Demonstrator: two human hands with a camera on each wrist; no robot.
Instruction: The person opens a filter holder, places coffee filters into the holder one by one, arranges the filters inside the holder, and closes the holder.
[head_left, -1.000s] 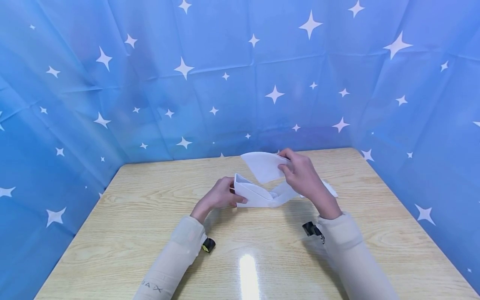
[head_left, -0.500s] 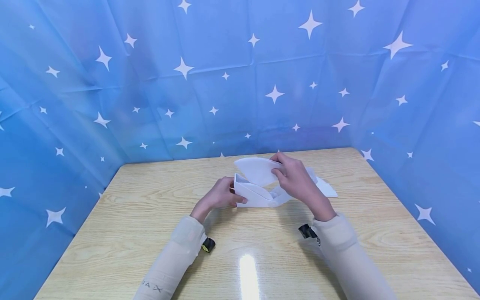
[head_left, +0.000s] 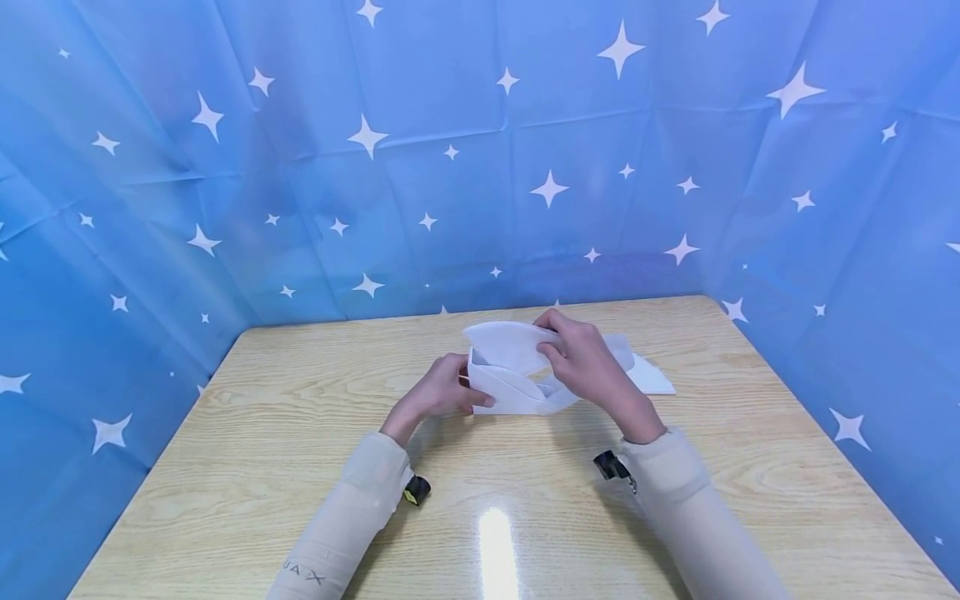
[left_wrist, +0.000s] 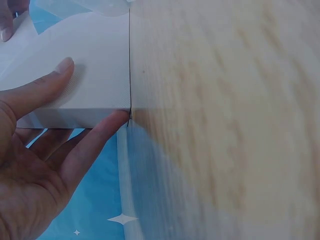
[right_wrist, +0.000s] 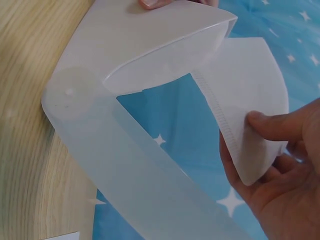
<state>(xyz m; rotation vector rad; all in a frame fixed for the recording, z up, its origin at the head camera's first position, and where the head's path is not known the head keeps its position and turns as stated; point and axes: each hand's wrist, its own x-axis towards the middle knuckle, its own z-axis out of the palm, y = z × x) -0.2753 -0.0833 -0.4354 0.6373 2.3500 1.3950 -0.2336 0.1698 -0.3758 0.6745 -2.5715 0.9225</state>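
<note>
My left hand grips the left end of a white coffee filter holder, which stands on the table. In the left wrist view, the thumb lies on the holder's broad face and the fingers support its narrow side. A translucent lid is swung out from the holder on a round pivot. Between thumb and fingers, my right hand pinches white paper coffee filters with a crimped seam. Their far end overlaps the holder's open mouth; how deep it reaches is hidden. Whether it is one filter or a stack, I cannot tell.
A flat white piece lies on the wooden table right of the holder, partly behind the right hand and lid. Behind the table hangs a blue curtain with white stars. Dark wrist devices hang near both cuffs.
My right hand has moved left and slightly lower, bringing the coffee filters from above the holder to its open mouth. The left hand and holder stay in place.
</note>
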